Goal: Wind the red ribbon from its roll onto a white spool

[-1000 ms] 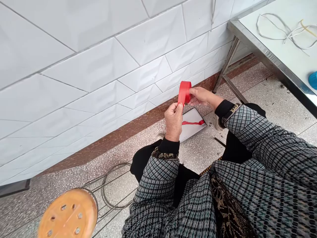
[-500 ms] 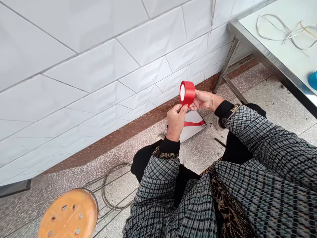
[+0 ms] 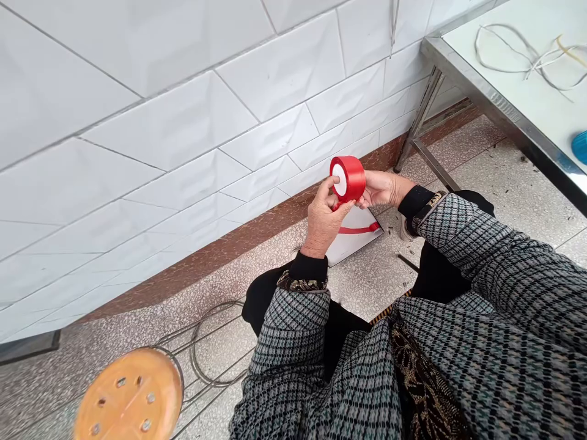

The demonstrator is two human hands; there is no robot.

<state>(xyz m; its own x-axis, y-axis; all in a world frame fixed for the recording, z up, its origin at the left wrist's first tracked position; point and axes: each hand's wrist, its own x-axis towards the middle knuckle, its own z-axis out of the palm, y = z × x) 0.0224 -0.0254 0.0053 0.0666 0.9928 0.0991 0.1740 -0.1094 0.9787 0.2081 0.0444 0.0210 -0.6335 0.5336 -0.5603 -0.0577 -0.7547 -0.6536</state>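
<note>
A roll of red ribbon [image 3: 355, 179] with a white core is held up between both hands. My left hand [image 3: 322, 214] grips its near left side, index finger against the white core and thumb at the lower edge. Behind the roll, my right hand [image 3: 380, 186] holds it from the right; some of those fingers are hidden by it. Below, a white board [image 3: 351, 245] with a dark edge lies on the floor. Across it runs a strip of red ribbon [image 3: 355, 231], its far end bunched near the board's right corner.
An orange round stool [image 3: 131, 397] with wire legs stands at lower left. At upper right is a metal-edged table [image 3: 486, 79] bearing loose white cords [image 3: 534, 61] and a blue object [image 3: 580, 146]. A white tiled wall [image 3: 275, 134] rises ahead. Dark bits litter the speckled floor.
The ribbon roll has dropped slightly and turned, showing more of its white core. My left index finger has moved up onto the core. The strip over the board has shifted slightly.
</note>
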